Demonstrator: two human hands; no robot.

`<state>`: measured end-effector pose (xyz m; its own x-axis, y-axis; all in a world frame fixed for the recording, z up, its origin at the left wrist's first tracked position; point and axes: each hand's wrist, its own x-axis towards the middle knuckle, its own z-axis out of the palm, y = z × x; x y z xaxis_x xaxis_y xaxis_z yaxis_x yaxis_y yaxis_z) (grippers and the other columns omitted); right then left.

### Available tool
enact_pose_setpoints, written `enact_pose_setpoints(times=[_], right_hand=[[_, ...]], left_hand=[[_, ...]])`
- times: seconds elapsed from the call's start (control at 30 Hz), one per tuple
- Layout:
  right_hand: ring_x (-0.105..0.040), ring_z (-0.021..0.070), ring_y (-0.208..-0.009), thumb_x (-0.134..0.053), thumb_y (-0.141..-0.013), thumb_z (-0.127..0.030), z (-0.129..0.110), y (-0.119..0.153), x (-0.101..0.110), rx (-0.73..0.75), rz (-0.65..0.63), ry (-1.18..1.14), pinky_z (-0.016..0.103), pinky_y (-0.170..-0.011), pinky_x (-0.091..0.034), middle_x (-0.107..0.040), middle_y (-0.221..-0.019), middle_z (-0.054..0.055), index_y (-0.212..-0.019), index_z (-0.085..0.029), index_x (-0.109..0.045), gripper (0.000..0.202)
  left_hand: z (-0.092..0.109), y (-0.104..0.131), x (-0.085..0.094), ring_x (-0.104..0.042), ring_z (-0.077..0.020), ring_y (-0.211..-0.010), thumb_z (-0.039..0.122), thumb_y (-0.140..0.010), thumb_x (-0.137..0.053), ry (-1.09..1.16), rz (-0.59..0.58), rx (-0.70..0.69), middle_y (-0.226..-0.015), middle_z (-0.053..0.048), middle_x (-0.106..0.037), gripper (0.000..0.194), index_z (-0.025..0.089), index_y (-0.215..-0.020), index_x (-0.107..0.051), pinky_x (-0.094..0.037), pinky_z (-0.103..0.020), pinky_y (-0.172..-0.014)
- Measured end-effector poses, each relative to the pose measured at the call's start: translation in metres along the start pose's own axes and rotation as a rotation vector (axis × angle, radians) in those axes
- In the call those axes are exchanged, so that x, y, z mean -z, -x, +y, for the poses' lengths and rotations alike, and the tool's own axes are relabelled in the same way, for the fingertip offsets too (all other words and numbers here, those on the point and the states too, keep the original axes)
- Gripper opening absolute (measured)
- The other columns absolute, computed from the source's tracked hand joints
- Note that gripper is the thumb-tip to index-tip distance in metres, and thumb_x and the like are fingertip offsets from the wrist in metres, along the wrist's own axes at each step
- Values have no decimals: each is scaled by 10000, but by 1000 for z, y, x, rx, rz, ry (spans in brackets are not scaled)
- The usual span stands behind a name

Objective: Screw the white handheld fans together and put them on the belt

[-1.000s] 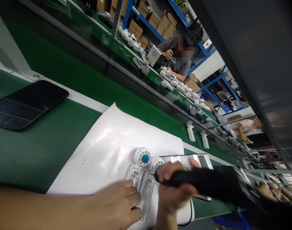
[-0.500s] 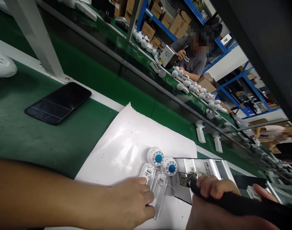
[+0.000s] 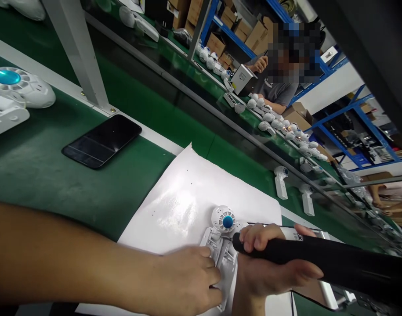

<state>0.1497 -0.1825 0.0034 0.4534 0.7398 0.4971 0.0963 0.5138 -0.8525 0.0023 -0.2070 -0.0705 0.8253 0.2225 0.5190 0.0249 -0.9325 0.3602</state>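
Just on the near side of the blue-hubbed fan head (image 3: pixel 227 220), the left hand (image 3: pixel 189 276) curls its fingers over two open white fan handles (image 3: pixel 227 265), holding them down side by side; their long axis runs from that head toward the wearer. To the head's right, the right hand (image 3: pixel 262 274) grips a black electric screwdriver (image 3: pixel 306 256) aimed leftward across the handles, its bit near the head, contact unclear. Under the head lies a white sheet (image 3: pixel 177 193); leftward, a smartphone (image 3: pixel 102 141) rests on the bench (image 3: pixel 98 193).

Nearby are one screwdriver (image 3: pixel 345 263) and one phone (image 3: pixel 102 141).
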Motion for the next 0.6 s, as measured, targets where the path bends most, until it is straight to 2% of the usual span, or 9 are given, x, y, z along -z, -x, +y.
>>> enact_pose_setpoints(times=[0.17, 0.4, 0.5, 0.53, 0.6], right_hand=[[-367, 120, -396, -642, -921, -743, 11, 7, -4, -70, -34, -37, 260, -433, -422, -494, -570, -129, -1134, -310, -456, 517], [-380, 109, -405, -629, -948, -667, 17, 13, -5, -56, -20, -103, 244, -433, -416, -485, -582, -119, -1129, -293, -475, 443], [-406, 115, -416, -637, -972, -595, 15, 12, -8, -48, -32, -146, 248, -431, -421, -515, -600, -97, -1157, -271, -512, 393], [-415, 122, -420, -633, -977, -603, 14, 11, -7, -36, -34, -164, 256, -430, -430, -526, -603, -91, -1188, -269, -523, 410], [-390, 120, -402, -570, -980, -718, 10, 6, 0, 43, 18, -211, 260, -421, -435, -525, -588, -98, -1258, -289, -538, 512]], left_hand=[[0, 1, 1, -565, -185, -682, 242, -912, -714, -19, -11, 3, -786, -2, -600, 121, 182, -899, -610, -446, -376, -744], [2, -2, 0, -535, -176, -644, 311, -960, -700, -115, -2, -14, -785, -8, -620, 205, 205, -844, -568, -437, -366, -735], [-3, -3, -8, -525, -169, -611, 327, -950, -739, -173, -66, -32, -753, 11, -620, 244, 209, -826, -564, -427, -358, -687], [-5, -3, -10, -525, -169, -601, 329, -944, -752, -186, -100, -34, -740, 17, -619, 238, 206, -844, -576, -422, -356, -669], [-7, -1, -8, -532, -167, -591, 349, -942, -769, -165, -175, -32, -729, 30, -618, 221, 189, -962, -617, -427, -348, -657]])
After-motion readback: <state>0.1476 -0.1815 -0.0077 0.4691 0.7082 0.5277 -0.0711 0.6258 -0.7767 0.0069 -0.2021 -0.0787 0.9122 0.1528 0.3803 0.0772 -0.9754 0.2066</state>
